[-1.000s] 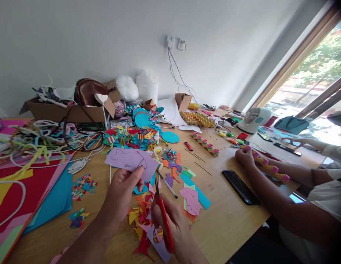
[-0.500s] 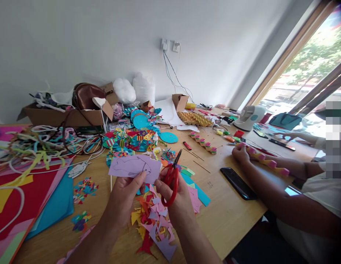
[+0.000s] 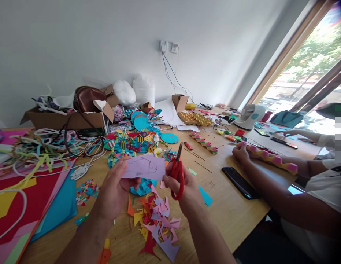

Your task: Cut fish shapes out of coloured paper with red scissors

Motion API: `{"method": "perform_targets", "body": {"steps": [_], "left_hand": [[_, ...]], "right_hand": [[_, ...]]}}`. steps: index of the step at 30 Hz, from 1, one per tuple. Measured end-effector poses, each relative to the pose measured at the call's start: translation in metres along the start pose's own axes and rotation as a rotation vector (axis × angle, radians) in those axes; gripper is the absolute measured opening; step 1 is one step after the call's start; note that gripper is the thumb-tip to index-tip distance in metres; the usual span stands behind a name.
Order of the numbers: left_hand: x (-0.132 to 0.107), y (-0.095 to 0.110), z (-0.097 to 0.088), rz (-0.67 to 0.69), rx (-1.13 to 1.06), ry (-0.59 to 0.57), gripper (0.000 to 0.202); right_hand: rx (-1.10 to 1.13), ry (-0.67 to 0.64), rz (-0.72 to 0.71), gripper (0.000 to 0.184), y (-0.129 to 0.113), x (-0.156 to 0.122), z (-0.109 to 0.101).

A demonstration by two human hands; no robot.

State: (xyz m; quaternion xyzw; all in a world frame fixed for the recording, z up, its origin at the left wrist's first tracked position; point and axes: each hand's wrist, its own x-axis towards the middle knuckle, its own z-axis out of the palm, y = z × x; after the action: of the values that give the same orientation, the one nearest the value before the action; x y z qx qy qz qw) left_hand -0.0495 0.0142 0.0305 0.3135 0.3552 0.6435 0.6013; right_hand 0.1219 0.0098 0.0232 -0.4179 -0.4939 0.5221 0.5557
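My left hand [image 3: 115, 190] pinches a piece of lilac paper [image 3: 145, 167] with a pencilled fish outline, held up above the wooden table [image 3: 219, 216]. My right hand [image 3: 184, 187] grips red-handled scissors [image 3: 177, 171], blades pointing up and away, right beside the paper's right edge. Under both hands lies a heap of coloured paper offcuts [image 3: 156, 223] in pink, orange, yellow and red.
A person sits at the right; their hand [image 3: 241, 152] holds a yellow and pink paper chain [image 3: 271, 158]. A black phone [image 3: 240, 182] lies between us. Red and blue sheets [image 3: 35, 205] are at the left, cardboard boxes [image 3: 66, 117] and paper strips at the back left.
My right hand has lifted the scissors from low over the offcuts up to the paper's right edge. My left hand has turned the lilac paper and raised it a little.
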Motion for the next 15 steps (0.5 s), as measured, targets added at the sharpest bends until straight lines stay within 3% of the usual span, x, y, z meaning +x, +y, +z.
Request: {"method": "perform_targets", "body": {"steps": [4,9,12,15], "left_hand": [[0.007,0.016,-0.014,-0.198,0.137,-0.278,0.051],[0.009,0.011,-0.02,-0.313,0.439,-0.446,0.025],[0.006,0.005,-0.018,-0.368,0.503,-0.556,0.023],[0.005,0.003,-0.013,-0.377,0.488,-0.542,0.023]], "right_hand": [[-0.149,-0.197,-0.019,0.014,-0.022,0.008,-0.025],[-0.32,-0.474,-0.034,0.013,-0.041,0.019,-0.033],[-0.358,-0.502,-0.046,0.013,-0.04,0.025,-0.028],[-0.308,-0.464,-0.051,0.015,-0.035,0.028,-0.023]]}}
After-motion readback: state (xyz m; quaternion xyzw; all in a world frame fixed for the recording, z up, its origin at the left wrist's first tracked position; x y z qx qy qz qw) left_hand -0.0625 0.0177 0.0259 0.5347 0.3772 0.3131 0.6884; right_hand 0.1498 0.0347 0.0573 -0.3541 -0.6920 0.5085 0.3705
